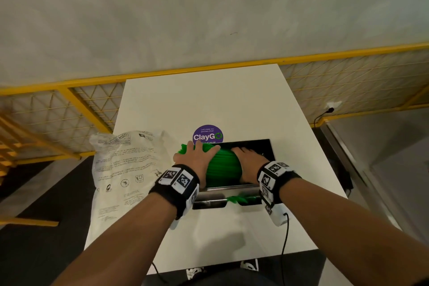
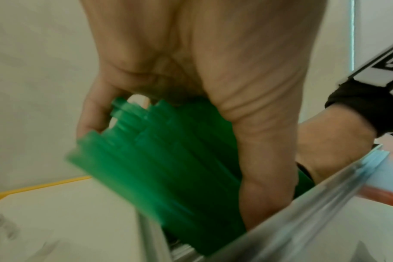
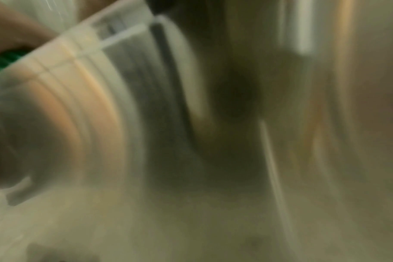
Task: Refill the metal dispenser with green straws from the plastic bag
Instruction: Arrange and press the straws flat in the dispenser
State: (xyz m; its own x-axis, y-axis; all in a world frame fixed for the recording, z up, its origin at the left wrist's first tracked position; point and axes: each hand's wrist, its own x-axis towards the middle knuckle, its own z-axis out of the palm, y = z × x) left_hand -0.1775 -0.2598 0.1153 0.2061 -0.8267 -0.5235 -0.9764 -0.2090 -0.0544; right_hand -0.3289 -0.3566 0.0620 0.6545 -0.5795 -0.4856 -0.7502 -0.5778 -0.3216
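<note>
A thick bundle of green straws (image 1: 224, 167) lies across the open top of the metal dispenser (image 1: 267, 146) in the head view. My left hand (image 1: 197, 158) grips its left end, which sticks out past the dispenser's left side. My right hand (image 1: 249, 161) wraps over the right end, inside the opening. In the left wrist view the left hand (image 2: 191, 70) curls fingers and thumb round the straws (image 2: 168, 159) above the dispenser's metal rim (image 2: 303, 203). A few green straws (image 1: 241, 199) lie in the front tray. The plastic bag (image 1: 125, 165) lies crumpled on the left. The right wrist view is blurred.
The dispenser stands on a white table (image 1: 209, 100) bearing a round purple sticker (image 1: 207, 136). A yellow mesh railing (image 1: 92, 104) runs behind the table. Cables hang from both wrist bands over the table's near edge (image 1: 285, 239).
</note>
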